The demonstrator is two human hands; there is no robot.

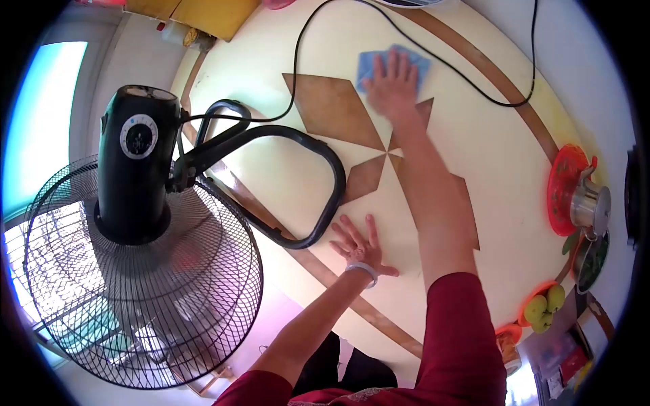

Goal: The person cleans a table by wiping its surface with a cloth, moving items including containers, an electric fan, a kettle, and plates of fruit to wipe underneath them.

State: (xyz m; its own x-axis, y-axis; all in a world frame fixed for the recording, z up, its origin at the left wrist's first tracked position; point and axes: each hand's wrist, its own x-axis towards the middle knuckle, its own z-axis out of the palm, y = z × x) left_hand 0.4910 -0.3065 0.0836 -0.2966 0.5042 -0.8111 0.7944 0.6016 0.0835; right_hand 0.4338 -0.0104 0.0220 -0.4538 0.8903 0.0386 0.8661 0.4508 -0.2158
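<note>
Head view: a round, pale tabletop [514, 223] fills the middle, with a window [40, 108] bright well to the left of the star inlay.
Star inlay: brown, pointed diamond shapes [332, 108] meeting at one point, the landmark for the places below.
Brown band: a curved strip [467, 54] set into the tabletop, running around the star inlay near the rim.
Blue cloth: thin and soft-looking [367, 66], lying on the tabletop just beyond the star inlay.
Right hand: palm down on the blue cloth [395, 88], slightly blurred; its fingers are straight and a little apart, and whether they pinch the fabric I cannot tell.
Left hand: flat on the tabletop [359, 250], on the near side of the star inlay, fingers spread wide and holding nothing; a pale bracelet [363, 268] circles the wrist.
Fan: black housing [132, 189] and round wire cage [169, 291], left of the star inlay; its bent tube stand [336, 193] reaches close to the inlay, taking up that side.
Black cord: looped [533, 40] beyond the star inlay, passing near the blue cloth.
Right rim: a shiny metal pot [590, 205] beside a red tray [560, 183], a bowl of greens [592, 260] and green-yellow fruit [538, 308], all right of the star inlay.
</note>
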